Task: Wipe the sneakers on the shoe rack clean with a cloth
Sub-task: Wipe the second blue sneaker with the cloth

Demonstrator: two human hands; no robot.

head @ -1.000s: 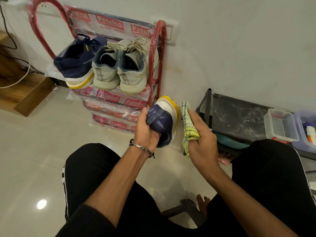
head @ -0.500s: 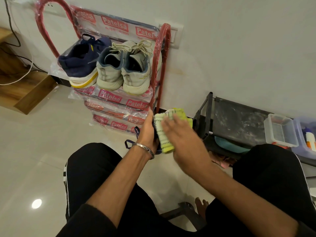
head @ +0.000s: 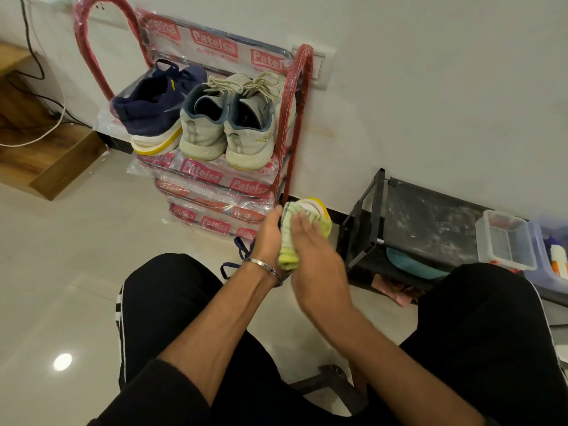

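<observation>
3 sneakers (head: 203, 118) racked, 1 held (head: 316, 204), 1 cloth (head: 289, 238)

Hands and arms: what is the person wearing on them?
Both forearms are bare, with no gloves and no rings that can be made out. The left hand has a thin silver metal bangle at the wrist. A dark sleeve shows only near the left elbow. The right hand and its wrist carry nothing visible.

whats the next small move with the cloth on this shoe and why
Probably slide the right hand and its cloth further along the navy sneaker's sole. The left hand holds the sneaker, the cloth covers most of it, and only a strip of white and yellow sole shows past the cloth, so that part likely remains to be wiped.
</observation>
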